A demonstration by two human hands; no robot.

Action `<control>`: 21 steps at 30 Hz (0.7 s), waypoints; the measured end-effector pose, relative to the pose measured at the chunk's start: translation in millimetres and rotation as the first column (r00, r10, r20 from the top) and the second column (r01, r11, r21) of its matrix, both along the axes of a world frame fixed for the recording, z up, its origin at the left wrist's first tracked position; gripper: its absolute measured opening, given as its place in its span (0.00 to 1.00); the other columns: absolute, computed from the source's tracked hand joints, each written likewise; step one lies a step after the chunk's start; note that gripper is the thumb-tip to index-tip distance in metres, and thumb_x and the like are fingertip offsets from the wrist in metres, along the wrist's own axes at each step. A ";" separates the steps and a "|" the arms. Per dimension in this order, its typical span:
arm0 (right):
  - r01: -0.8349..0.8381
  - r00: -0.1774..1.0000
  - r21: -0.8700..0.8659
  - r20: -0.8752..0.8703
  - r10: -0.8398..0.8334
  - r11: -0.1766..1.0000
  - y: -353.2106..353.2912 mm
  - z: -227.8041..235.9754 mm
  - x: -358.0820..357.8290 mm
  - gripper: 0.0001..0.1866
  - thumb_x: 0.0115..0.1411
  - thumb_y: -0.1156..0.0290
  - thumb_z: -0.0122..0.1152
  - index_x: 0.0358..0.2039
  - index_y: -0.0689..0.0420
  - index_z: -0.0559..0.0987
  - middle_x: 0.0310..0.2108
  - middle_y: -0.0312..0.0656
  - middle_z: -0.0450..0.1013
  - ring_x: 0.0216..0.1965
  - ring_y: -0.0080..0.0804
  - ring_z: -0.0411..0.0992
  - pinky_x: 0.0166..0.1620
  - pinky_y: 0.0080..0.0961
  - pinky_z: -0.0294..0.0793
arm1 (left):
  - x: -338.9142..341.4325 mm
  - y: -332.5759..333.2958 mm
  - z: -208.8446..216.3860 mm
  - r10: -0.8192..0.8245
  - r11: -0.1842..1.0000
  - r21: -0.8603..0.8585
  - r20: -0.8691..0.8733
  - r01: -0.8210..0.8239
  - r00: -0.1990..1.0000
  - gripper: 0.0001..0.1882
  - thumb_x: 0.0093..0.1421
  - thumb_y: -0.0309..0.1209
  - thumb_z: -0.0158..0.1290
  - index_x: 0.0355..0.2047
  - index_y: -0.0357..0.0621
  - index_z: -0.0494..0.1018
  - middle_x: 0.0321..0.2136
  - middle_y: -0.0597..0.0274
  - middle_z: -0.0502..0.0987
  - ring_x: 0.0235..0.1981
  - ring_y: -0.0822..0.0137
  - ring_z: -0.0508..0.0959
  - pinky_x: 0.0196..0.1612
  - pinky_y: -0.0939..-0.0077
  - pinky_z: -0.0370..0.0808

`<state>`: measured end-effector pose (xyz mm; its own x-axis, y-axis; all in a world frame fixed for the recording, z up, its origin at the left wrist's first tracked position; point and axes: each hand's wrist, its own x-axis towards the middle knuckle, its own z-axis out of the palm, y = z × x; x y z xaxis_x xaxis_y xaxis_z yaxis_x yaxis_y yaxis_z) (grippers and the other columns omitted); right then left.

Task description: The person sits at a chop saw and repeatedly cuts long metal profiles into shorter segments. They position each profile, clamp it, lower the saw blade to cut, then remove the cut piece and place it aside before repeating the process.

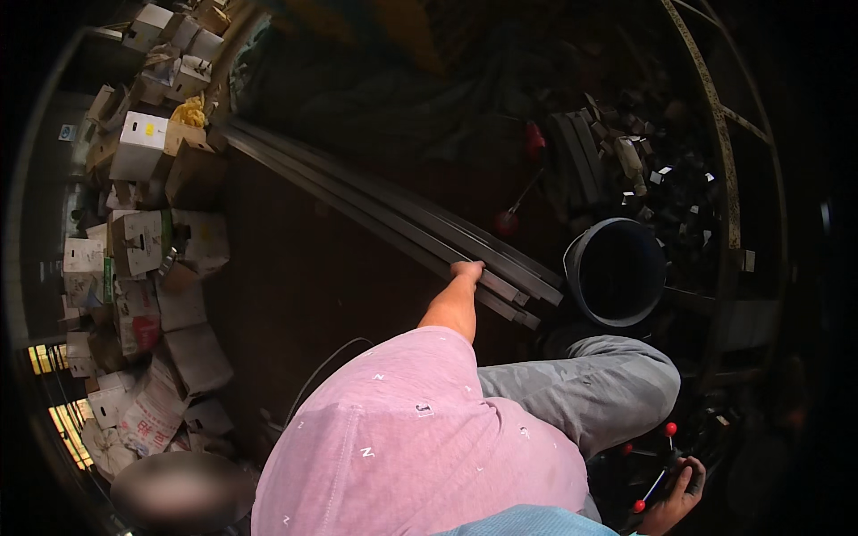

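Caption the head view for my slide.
Left hand on long metal bars near a bucket; right hand by a red-knobbed handle.

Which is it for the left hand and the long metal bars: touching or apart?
Touching. The head view shows the left hand curled over the long metal bars near their closer ends, no gap showing.

Bars (404, 227) are silvery grey, floor's (295, 259) a super dark brown with white and tan boxes (140, 147) down its left edge, bucket's (618, 277) bluish grey, knobs (671, 430) are bright red, plus there's a pink tee (411, 438) with little white prints (367, 453) and grey camo-ish pants (599, 384).
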<state>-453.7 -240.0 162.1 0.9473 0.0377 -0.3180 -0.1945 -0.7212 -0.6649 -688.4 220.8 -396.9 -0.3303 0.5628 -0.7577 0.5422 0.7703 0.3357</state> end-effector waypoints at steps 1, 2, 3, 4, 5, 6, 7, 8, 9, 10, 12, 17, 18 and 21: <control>0.020 1.000 -0.019 -0.012 -0.020 1.000 6.6 0.6 -2.3 0.13 0.77 0.63 0.60 0.51 0.58 0.86 0.43 0.41 0.84 0.36 0.31 0.78 0.32 0.28 0.76 | 7.7 -2.1 12.6 0.038 0.999 -0.008 0.038 -0.038 0.999 0.32 0.57 0.38 0.75 0.53 0.23 0.81 0.50 0.41 0.86 0.45 0.46 0.88 0.49 0.50 0.87; 0.079 0.994 0.016 -0.079 -0.077 0.997 17.4 5.1 -2.5 0.13 0.77 0.63 0.62 0.53 0.57 0.85 0.45 0.42 0.84 0.39 0.32 0.80 0.35 0.28 0.79 | 8.3 -0.5 19.5 0.083 0.997 -0.008 0.069 -0.083 0.994 0.31 0.57 0.37 0.75 0.53 0.22 0.81 0.50 0.41 0.86 0.46 0.46 0.88 0.50 0.50 0.86; 0.029 0.997 0.037 -0.067 -0.027 0.999 19.3 6.8 -1.6 0.13 0.77 0.63 0.62 0.54 0.56 0.85 0.45 0.42 0.84 0.40 0.32 0.80 0.38 0.26 0.79 | 8.5 0.5 26.9 0.126 0.992 -0.009 0.102 -0.126 0.987 0.31 0.57 0.36 0.75 0.52 0.22 0.81 0.49 0.40 0.86 0.46 0.46 0.88 0.51 0.49 0.86; -0.018 0.998 0.057 -0.052 0.021 0.998 19.8 7.8 -1.8 0.13 0.77 0.64 0.63 0.55 0.54 0.85 0.45 0.42 0.84 0.41 0.33 0.80 0.40 0.25 0.80 | 6.0 -1.2 35.0 0.146 0.989 -0.015 0.176 -0.145 0.974 0.31 0.57 0.36 0.75 0.52 0.22 0.81 0.50 0.39 0.86 0.46 0.46 0.88 0.52 0.49 0.86; -0.071 0.997 0.079 -0.035 0.074 0.994 21.6 7.9 -0.2 0.13 0.76 0.64 0.63 0.56 0.53 0.85 0.46 0.42 0.84 0.43 0.33 0.80 0.43 0.24 0.81 | 0.6 -3.2 44.3 0.169 0.985 -0.020 0.250 -0.170 0.953 0.30 0.57 0.35 0.75 0.53 0.21 0.80 0.50 0.38 0.86 0.46 0.45 0.87 0.52 0.50 0.86; -0.192 0.981 0.219 0.007 0.195 0.957 21.0 -8.0 18.5 0.13 0.81 0.68 0.60 0.56 0.64 0.80 0.47 0.39 0.80 0.50 0.26 0.78 0.59 0.22 0.75 | -9.1 -7.3 59.7 0.221 0.974 -0.021 0.321 -0.227 0.921 0.30 0.58 0.34 0.74 0.53 0.21 0.80 0.51 0.37 0.85 0.47 0.45 0.87 0.52 0.50 0.85; -0.295 0.954 0.229 0.016 0.300 0.927 15.9 -21.9 37.0 0.13 0.80 0.69 0.61 0.57 0.64 0.80 0.47 0.38 0.80 0.50 0.25 0.78 0.58 0.22 0.75 | -20.0 -14.1 75.8 0.256 0.964 -0.027 0.375 -0.265 0.891 0.30 0.58 0.34 0.74 0.53 0.21 0.80 0.51 0.36 0.85 0.47 0.44 0.87 0.52 0.50 0.85; -0.348 0.936 0.242 0.035 0.350 0.906 17.9 -29.4 38.1 0.12 0.79 0.70 0.61 0.57 0.64 0.80 0.46 0.38 0.80 0.49 0.25 0.78 0.57 0.21 0.75 | -16.4 -12.0 105.9 0.237 0.968 -0.028 0.433 -0.250 0.869 0.29 0.59 0.33 0.74 0.53 0.21 0.80 0.52 0.34 0.84 0.48 0.44 0.87 0.52 0.50 0.85; -0.404 0.913 0.253 0.056 0.404 0.879 25.7 -32.8 36.1 0.12 0.78 0.72 0.62 0.57 0.64 0.80 0.45 0.38 0.80 0.49 0.24 0.78 0.56 0.21 0.75 | -15.5 -9.5 129.2 0.223 0.970 -0.028 0.491 -0.241 0.842 0.29 0.59 0.32 0.73 0.53 0.20 0.80 0.53 0.33 0.83 0.49 0.43 0.86 0.53 0.50 0.85; -0.387 0.919 0.302 0.045 0.393 0.871 44.9 -33.7 28.9 0.13 0.73 0.78 0.63 0.55 0.65 0.81 0.45 0.41 0.81 0.48 0.27 0.78 0.56 0.23 0.76 | -18.5 -6.7 140.9 0.202 0.973 -0.010 0.522 -0.231 0.829 0.29 0.60 0.32 0.73 0.54 0.19 0.79 0.55 0.32 0.82 0.51 0.42 0.86 0.53 0.49 0.85; -0.587 0.801 0.229 0.023 0.598 0.777 97.2 -20.5 18.0 0.15 0.64 0.77 0.70 0.50 0.66 0.83 0.43 0.43 0.82 0.47 0.31 0.79 0.56 0.25 0.75 | -11.3 -5.4 193.5 0.270 0.959 -0.122 0.659 -0.255 0.702 0.20 0.62 0.30 0.71 0.49 0.26 0.83 0.47 0.43 0.85 0.45 0.49 0.86 0.51 0.50 0.86; -0.895 0.227 -0.316 0.284 0.932 0.314 228.2 -16.0 -27.5 0.37 0.49 0.69 0.86 0.61 0.60 0.82 0.60 0.50 0.81 0.65 0.52 0.75 0.69 0.44 0.73 | 6.8 -32.4 306.3 0.289 0.956 -0.236 0.843 -0.171 0.453 0.11 0.67 0.30 0.69 0.43 0.33 0.86 0.41 0.54 0.87 0.42 0.56 0.87 0.49 0.52 0.89; -0.884 0.106 -0.414 0.273 0.956 0.217 248.7 -18.1 -36.3 0.42 0.50 0.66 0.87 0.65 0.62 0.79 0.62 0.50 0.79 0.67 0.51 0.74 0.71 0.45 0.70 | 8.8 -41.2 316.8 0.264 0.963 -0.216 0.862 -0.159 0.433 0.11 0.67 0.30 0.69 0.44 0.33 0.86 0.42 0.55 0.87 0.43 0.56 0.87 0.50 0.53 0.89; -0.746 -0.080 -0.663 0.181 0.980 0.062 288.8 -30.3 -60.5 0.52 0.49 0.58 0.88 0.71 0.64 0.72 0.62 0.50 0.79 0.69 0.47 0.72 0.74 0.45 0.65 | 21.3 -66.7 353.3 0.235 0.972 -0.226 0.905 -0.068 0.355 0.11 0.70 0.31 0.67 0.45 0.34 0.85 0.43 0.55 0.87 0.44 0.60 0.88 0.53 0.62 0.87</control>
